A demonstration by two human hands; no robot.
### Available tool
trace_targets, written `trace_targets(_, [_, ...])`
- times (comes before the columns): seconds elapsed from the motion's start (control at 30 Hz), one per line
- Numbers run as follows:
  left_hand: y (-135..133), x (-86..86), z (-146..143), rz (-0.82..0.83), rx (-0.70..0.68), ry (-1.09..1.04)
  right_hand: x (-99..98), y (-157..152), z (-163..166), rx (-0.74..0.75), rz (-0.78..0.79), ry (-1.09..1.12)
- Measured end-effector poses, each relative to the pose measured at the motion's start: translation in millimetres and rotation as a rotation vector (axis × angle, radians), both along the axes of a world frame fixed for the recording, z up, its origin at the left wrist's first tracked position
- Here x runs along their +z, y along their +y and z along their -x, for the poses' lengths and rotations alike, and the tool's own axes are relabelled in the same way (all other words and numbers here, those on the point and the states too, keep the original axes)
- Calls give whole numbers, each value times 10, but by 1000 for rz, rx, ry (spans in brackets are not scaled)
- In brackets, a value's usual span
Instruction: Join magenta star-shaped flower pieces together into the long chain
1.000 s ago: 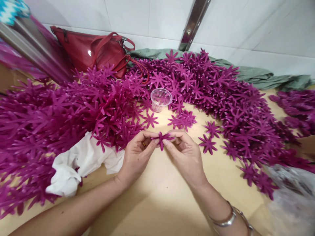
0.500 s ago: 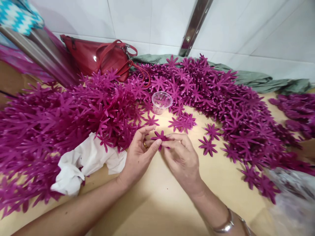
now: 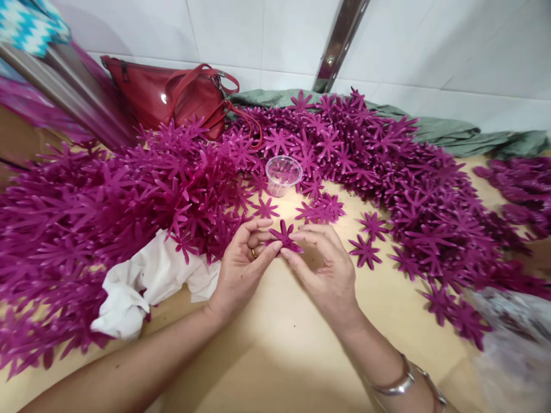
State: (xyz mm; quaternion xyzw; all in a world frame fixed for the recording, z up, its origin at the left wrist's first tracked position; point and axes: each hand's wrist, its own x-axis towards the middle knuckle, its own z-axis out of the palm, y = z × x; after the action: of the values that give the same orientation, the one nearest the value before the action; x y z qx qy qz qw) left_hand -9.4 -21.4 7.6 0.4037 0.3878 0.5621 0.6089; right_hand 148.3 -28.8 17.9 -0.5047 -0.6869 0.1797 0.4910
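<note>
Between my two hands is a purple artificial flower, its narrow petals spread outward. My left hand pinches its left side between thumb and fingers; a ring shows on one finger. On the flower's right side, the thumb and forefinger of my right hand hold the petals. The little fingers' contact with it is hidden. Just beyond the hands, a small clear plastic cup stands on the table. Several loose purple flowers lie flat to the right of my right hand.
Large heaps of purple flowers spread left, behind and right. Crumpled white tissue lies beside my left forearm. A red bag leans by the tiled wall, near green cloth. A clear plastic bag sits at right.
The flower has turned and tilted, so more of its petals show. My right thumb and forefinger have spread wider apart, and the hand has shifted slightly right. My left hand keeps its pinch.
</note>
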Motion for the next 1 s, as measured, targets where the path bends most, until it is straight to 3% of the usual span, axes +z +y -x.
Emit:
trace_targets(0.23, [3,10,-8,-3,-71,-18,-22,5,-22,-3,19,74])
trace_targets(0.53, [10,-48,4,12,-56,53,-67,64,-45,46,225,311])
trace_targets(0.77, [47,-63,26,3,-1,-3,37,41,-77,145,198,258])
trace_targets(1.0, [18,-8,19,15,-67,-34,-59,72,-72,59,174,202])
